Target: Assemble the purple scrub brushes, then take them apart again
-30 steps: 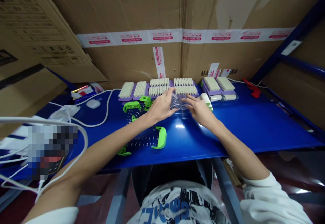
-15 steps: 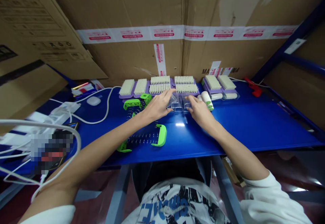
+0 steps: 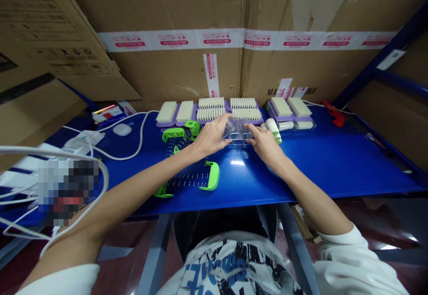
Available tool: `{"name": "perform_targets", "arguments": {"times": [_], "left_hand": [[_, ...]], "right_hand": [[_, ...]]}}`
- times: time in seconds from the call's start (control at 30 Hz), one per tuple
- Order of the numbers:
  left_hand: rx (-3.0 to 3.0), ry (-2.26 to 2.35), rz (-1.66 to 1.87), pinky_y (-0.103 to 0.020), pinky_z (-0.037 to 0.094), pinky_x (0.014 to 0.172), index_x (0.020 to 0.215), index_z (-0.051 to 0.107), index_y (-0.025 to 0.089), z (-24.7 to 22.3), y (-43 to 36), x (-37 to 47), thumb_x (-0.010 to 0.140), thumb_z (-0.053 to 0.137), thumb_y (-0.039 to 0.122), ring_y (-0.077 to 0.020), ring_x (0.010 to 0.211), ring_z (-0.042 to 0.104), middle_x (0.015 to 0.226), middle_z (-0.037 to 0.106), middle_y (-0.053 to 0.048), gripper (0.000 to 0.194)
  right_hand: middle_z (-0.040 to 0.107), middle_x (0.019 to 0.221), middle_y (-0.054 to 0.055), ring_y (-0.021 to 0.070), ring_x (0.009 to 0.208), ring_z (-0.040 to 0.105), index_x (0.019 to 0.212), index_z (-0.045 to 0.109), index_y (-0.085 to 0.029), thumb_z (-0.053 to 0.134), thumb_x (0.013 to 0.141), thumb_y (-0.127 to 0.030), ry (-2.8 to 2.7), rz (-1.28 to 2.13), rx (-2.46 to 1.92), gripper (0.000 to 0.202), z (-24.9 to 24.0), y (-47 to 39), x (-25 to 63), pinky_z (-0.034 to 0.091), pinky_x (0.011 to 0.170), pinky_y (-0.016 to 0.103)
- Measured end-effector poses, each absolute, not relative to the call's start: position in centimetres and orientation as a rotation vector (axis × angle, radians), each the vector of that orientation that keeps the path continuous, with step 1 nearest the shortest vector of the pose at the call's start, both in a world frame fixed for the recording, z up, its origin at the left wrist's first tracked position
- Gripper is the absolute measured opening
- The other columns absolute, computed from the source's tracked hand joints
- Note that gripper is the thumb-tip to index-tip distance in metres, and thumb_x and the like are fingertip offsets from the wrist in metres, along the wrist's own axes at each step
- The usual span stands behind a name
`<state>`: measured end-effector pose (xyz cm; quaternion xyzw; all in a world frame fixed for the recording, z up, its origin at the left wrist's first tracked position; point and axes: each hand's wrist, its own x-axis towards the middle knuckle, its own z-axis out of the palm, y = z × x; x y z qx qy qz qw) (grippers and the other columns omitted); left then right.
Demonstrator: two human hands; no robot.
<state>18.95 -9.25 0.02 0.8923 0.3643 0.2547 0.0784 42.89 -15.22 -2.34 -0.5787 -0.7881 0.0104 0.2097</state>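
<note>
Between my two hands is a clear plastic case [image 3: 239, 133], held just above or on the blue table; its transparent walls make the exact shape hard to read. My left hand [image 3: 211, 135] grips its left side, thumb low and fingers over the top. On the other side my right hand [image 3: 265, 145] pinches the right end between thumb and fingers. Bright green plastic pieces [image 3: 214, 176], with rows of small metal hooks between them, lie under and beside my left forearm. Behind the case stand purple-based brushes [image 3: 246, 114] with cream bristles turned up.
White rollers [image 3: 273, 128] lie right of my right hand, beside more purple brushes [image 3: 298, 107]. A red tool [image 3: 334, 114] rests at the back right. White cables and a power strip [image 3: 85, 141] crowd the left, near a white mouse [image 3: 122, 129]. Cardboard [image 3: 160, 72] walls the back.
Both hands keep hold of the clear case and have barely moved. The case looks slightly turned, with more of its top showing. The whole view has shifted a little.
</note>
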Motion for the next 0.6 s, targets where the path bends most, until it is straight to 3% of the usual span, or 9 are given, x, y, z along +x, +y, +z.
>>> {"name": "perform_targets", "arguments": {"times": [0.23,0.43,0.6], "left_hand": [[2.567,1.102,0.799,-0.042,0.059,0.085,0.145,0.054,0.022,0.4,-8.7,18.5,0.081,0.101,0.027,-0.0273,0.087,0.073,0.091,0.068,0.000,0.079],[2.571,1.087,0.789,-0.040,0.059,0.085,0.142,0.055,0.022,0.6,-8.7,19.0,0.080,0.099,0.018,-0.0246,0.089,0.073,0.103,0.071,-0.003,0.076],[2.600,1.086,0.765,-0.041,0.060,0.088,0.145,0.053,0.020,0.4,-8.8,19.3,0.079,0.104,0.021,-0.0261,0.092,0.074,0.103,0.072,-0.003,0.082]], "right_hand": [[0.079,0.133,0.019,0.0354,0.112,0.079,0.155,0.058,-0.021,0.062,0.104,-0.016,-2.201,0.056,-1.621,0.051,-2.4,-15.3,43.1,0.065,0.102,0.051],[0.078,0.139,0.023,0.0363,0.115,0.079,0.158,0.056,-0.018,0.060,0.108,-0.018,-2.205,0.061,-1.644,0.050,-2.0,-15.5,42.6,0.065,0.100,0.050],[0.074,0.145,0.027,0.0420,0.123,0.077,0.164,0.052,-0.013,0.057,0.109,-0.016,-2.204,0.082,-1.739,0.055,-1.5,-15.9,42.1,0.066,0.102,0.059]]}}
